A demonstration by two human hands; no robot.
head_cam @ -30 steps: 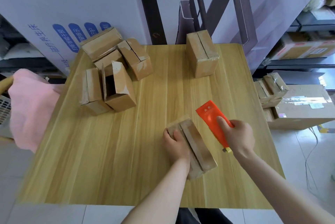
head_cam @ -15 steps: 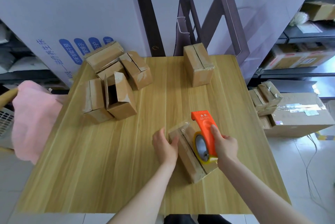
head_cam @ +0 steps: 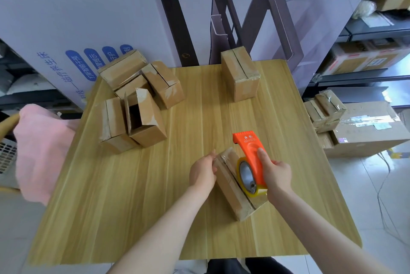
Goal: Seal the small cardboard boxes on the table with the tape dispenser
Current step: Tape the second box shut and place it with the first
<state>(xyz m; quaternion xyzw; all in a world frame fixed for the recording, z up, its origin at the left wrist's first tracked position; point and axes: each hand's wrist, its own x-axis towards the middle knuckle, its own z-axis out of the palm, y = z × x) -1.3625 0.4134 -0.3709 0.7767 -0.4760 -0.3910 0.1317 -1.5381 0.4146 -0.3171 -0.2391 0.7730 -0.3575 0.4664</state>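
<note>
small boxes (head_cam: 240, 78) on the table: seven; five bunched far left, one alone at the far edge, one front box (head_cam: 230, 196)
open box (head_cam: 144, 122): one, among the five
tape dispenser (head_cam: 250, 151): one
hands: two, left hand (head_cam: 203, 172) and right hand (head_cam: 277, 173)
table (head_cam: 111, 207): one
pink cloth (head_cam: 42, 147): one
large carton (head_cam: 366, 131) on the floor: one

Box (head_cam: 230, 189) partly behind tape dispenser (head_cam: 250, 152)
</note>
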